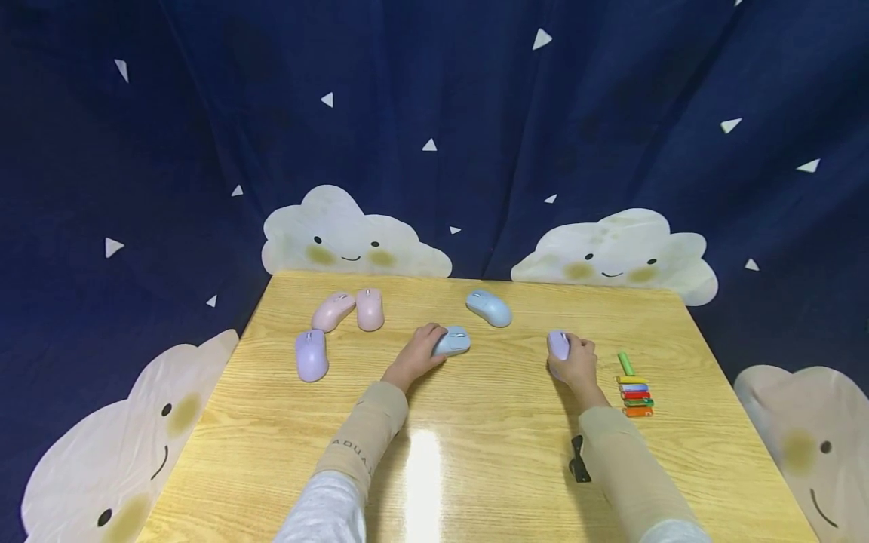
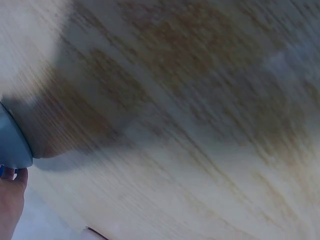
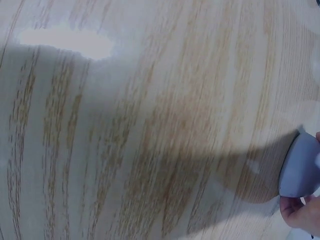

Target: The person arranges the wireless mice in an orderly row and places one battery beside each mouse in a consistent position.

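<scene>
My left hand (image 1: 419, 353) grips a light blue computer mouse (image 1: 456, 342) near the middle of the table, its fingers over the rear end. In the left wrist view that mouse (image 2: 11, 142) shows at the left edge, with a fingertip (image 2: 21, 176) at its side. Further right, my right hand (image 1: 578, 365) holds a light purple computer mouse (image 1: 559, 344) by its sides. The right wrist view has this purple mouse (image 3: 299, 167) at the right edge, thumb and fingers partly cut off. Behind and between the hands lies another blue mouse (image 1: 489, 308).
Two pink mice (image 1: 370, 310) lie at the back left, with a purple mouse (image 1: 311, 356) in front of them. Right of my right hand are several small coloured battery-like cylinders (image 1: 636, 395). A small black object (image 1: 579, 461) lies beside the right sleeve. A dark blue curtain (image 1: 475, 113) hangs behind the table.
</scene>
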Demonstrator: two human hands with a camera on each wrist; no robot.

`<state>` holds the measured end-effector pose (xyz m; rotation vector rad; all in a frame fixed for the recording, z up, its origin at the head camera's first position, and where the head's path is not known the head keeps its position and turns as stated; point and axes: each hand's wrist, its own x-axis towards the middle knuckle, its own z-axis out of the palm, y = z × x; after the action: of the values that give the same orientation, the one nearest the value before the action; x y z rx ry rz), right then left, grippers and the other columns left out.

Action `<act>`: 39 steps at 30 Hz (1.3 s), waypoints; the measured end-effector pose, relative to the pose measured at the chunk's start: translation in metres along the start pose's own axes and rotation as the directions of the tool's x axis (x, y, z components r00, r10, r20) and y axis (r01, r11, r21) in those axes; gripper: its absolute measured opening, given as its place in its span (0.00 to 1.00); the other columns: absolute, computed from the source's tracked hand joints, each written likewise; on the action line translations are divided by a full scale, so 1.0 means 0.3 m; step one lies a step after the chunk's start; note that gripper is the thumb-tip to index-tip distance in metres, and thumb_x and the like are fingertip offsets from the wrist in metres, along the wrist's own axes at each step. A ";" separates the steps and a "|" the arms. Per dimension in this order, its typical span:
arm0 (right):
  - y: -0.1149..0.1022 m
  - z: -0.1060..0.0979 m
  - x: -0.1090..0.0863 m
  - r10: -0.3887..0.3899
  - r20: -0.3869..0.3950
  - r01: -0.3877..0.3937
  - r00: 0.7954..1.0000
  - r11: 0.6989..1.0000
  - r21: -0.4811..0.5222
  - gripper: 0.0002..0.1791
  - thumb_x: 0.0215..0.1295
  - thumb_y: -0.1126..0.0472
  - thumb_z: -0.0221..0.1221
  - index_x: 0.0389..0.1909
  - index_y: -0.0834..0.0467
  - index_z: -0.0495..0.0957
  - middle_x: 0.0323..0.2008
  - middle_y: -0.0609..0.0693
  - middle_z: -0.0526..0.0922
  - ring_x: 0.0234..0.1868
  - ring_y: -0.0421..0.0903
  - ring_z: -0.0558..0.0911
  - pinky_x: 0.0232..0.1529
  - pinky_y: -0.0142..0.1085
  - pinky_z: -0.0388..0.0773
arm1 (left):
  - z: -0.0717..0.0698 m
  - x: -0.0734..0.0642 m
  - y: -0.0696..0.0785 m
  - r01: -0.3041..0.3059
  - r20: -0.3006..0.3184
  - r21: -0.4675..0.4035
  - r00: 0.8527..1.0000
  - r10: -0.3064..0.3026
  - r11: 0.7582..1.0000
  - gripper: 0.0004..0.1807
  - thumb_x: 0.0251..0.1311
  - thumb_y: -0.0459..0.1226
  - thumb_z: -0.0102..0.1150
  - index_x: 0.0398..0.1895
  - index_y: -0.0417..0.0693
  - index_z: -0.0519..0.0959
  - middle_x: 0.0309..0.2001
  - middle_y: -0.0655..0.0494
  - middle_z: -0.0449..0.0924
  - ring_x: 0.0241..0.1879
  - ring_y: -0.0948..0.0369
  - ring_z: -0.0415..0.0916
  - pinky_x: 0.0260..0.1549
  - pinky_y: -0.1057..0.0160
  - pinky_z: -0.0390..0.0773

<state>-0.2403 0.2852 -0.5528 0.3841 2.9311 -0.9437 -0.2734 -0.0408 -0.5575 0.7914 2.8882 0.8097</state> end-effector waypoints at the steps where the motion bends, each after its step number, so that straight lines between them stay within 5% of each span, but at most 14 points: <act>1: 0.000 0.000 0.000 0.000 -0.001 0.000 1.000 1.000 -0.001 0.37 0.55 0.58 0.55 0.64 0.68 0.54 0.58 0.74 0.52 0.54 0.72 0.61 0.50 0.59 0.66 | -0.002 0.001 0.001 0.003 0.004 0.001 1.000 -0.003 1.000 0.27 0.56 0.39 0.61 0.58 0.41 0.67 0.58 0.43 0.66 0.58 0.48 0.61 0.59 0.55 0.62; 14: -0.004 -0.005 -0.009 -0.012 0.003 0.012 1.000 1.000 0.008 0.37 0.57 0.58 0.55 0.64 0.68 0.54 0.58 0.74 0.52 0.52 0.71 0.61 0.48 0.59 0.66 | -0.004 0.028 0.035 0.064 0.016 0.089 0.998 -0.066 0.994 0.28 0.50 0.40 0.65 0.54 0.42 0.70 0.52 0.44 0.71 0.51 0.51 0.66 0.52 0.57 0.69; 21: -0.006 -0.005 -0.012 -0.020 0.008 0.020 1.000 1.000 0.000 0.37 0.58 0.57 0.55 0.65 0.69 0.53 0.57 0.74 0.53 0.51 0.71 0.61 0.47 0.59 0.67 | 0.018 0.053 0.093 0.142 -0.124 0.189 0.985 -0.119 0.972 0.29 0.48 0.45 0.65 0.52 0.41 0.72 0.45 0.43 0.74 0.43 0.51 0.71 0.39 0.56 0.75; 27: -0.002 -0.005 -0.013 -0.027 0.003 0.027 1.000 1.000 -0.003 0.37 0.57 0.57 0.56 0.64 0.69 0.54 0.57 0.74 0.53 0.50 0.71 0.62 0.47 0.59 0.66 | 0.048 0.083 0.154 0.275 -0.273 0.189 0.937 -0.218 0.943 0.28 0.47 0.47 0.65 0.49 0.41 0.74 0.39 0.45 0.74 0.37 0.53 0.72 0.29 0.59 0.77; 39: 0.005 -0.006 -0.013 -0.025 0.009 0.024 1.000 1.000 0.014 0.37 0.58 0.57 0.56 0.65 0.68 0.53 0.58 0.74 0.52 0.51 0.71 0.61 0.47 0.59 0.65 | 0.134 0.093 0.250 0.430 -0.462 0.058 0.812 -0.357 0.901 0.26 0.46 0.46 0.65 0.46 0.39 0.76 0.39 0.43 0.73 0.38 0.51 0.71 0.31 0.57 0.75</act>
<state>-0.2362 0.2865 -0.5519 0.3445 2.9294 -0.9664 -0.2562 0.0469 -0.5525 -0.0299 3.3670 0.7932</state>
